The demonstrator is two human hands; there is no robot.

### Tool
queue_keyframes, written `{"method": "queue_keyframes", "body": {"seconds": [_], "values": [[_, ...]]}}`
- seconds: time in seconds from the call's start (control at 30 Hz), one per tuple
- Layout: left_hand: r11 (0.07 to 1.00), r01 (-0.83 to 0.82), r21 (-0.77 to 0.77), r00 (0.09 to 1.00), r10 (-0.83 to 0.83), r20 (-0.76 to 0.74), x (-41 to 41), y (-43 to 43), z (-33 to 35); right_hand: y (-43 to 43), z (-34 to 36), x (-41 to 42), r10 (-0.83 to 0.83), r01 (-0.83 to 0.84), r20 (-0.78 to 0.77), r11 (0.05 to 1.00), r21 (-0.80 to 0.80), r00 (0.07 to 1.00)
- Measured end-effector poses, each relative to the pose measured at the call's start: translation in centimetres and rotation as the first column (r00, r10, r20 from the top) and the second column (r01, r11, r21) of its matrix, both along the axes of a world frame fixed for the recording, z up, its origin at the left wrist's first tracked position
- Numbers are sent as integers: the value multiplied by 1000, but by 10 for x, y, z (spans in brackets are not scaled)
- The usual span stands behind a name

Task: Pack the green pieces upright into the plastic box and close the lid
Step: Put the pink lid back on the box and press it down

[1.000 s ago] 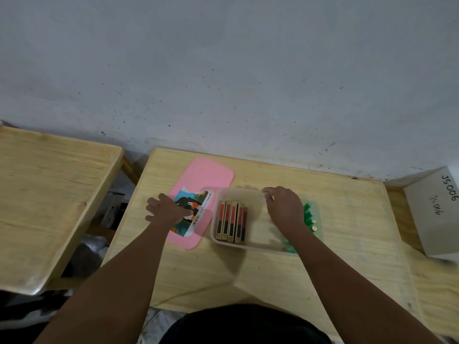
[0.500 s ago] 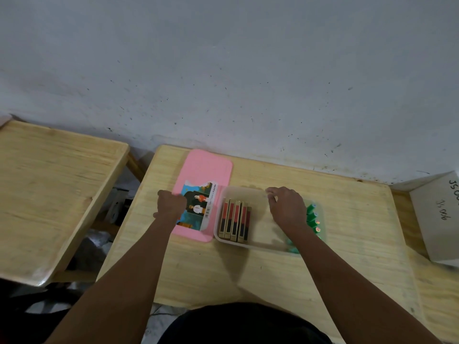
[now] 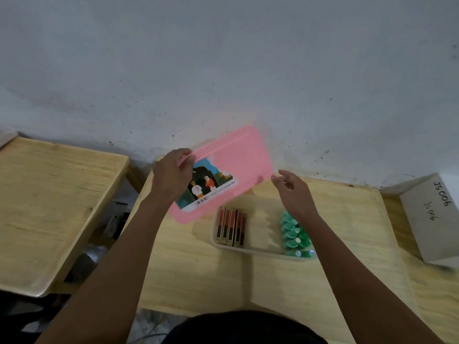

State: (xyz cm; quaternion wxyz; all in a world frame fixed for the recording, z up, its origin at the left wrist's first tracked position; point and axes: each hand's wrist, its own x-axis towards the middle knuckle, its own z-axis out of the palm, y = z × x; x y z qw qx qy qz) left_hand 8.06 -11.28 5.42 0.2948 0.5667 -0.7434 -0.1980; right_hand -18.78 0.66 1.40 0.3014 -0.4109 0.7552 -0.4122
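Note:
A clear plastic box (image 3: 258,250) sits on the wooden table. Several green pieces (image 3: 293,234) stand in a row at its right end; several red-and-black sticks (image 3: 231,227) stand at its left end. The pink lid (image 3: 238,157), with a picture label, is tilted in the air above the box's far left corner. My left hand (image 3: 171,173) grips the lid's left edge. My right hand (image 3: 293,192) hovers at the lid's right edge with fingers apart, just touching or very near it.
A second wooden table (image 3: 49,202) stands to the left across a gap. A white cardboard box (image 3: 432,214) marked JS 006 lies at the right edge. A grey wall runs behind the table (image 3: 198,274).
My left hand has lifted the pink lid off the table and swung it up over the box. My right hand has left the box and risen toward the lid's right edge.

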Motion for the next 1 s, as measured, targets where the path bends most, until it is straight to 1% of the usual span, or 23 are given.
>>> {"method": "queue_keyframes", "body": {"seconds": [0.07,0.13,0.17,0.23,0.3,0.4,0.43,0.5,0.57,0.63,0.7,0.77,0.8,0.87,0.93,1.0], "values": [[987,130,97,991,-127,-33,-8,-1,15,2,14,-4,22,-18,112,999,-34,994],[960,224,168,974,-215,-67,-19,1,23,9,26,-6,75,-69,150,996,-48,986],[953,242,184,970,-233,-69,-24,3,25,14,30,-7,90,-82,162,995,-59,983],[951,225,214,974,-210,-88,-31,6,22,28,34,-11,68,-50,217,995,-87,974],[949,165,269,982,-132,-137,-35,8,11,43,29,-18,8,16,263,996,-89,965],[926,50,373,999,-43,-28,-35,20,-18,66,10,-28,-145,168,305,984,-52,941],[904,33,426,999,-21,-32,-34,27,-29,74,4,-30,-187,211,308,976,-47,933],[825,40,563,995,20,-100,-35,48,-47,87,-7,-28,-231,253,313,967,-29,921],[769,88,633,987,18,-159,-39,67,-61,96,-18,-23,-254,261,283,965,13,925],[772,95,629,987,10,-161,-45,80,-72,101,-28,-18,-280,276,202,960,47,938],[791,68,608,990,24,-142,-48,88,-82,103,-36,-15,-319,315,41,945,85,947],[806,38,590,990,49,-131,-50,93,-87,106,-44,-14,-339,356,-133,922,149,931],[813,29,582,989,61,-135,-50,94,-90,108,-49,-14,-332,362,-172,914,185,927],[822,27,569,984,77,-158,-50,97,-90,110,-58,-13,-295,329,-182,923,200,938],[821,18,571,980,99,-172,-49,100,-93,112,-65,-13,-257,284,-181,948,145,949],[824,11,566,977,111,-182,-48,102,-98,112,-70,-12,-246,273,-201,954,123,948]]}}
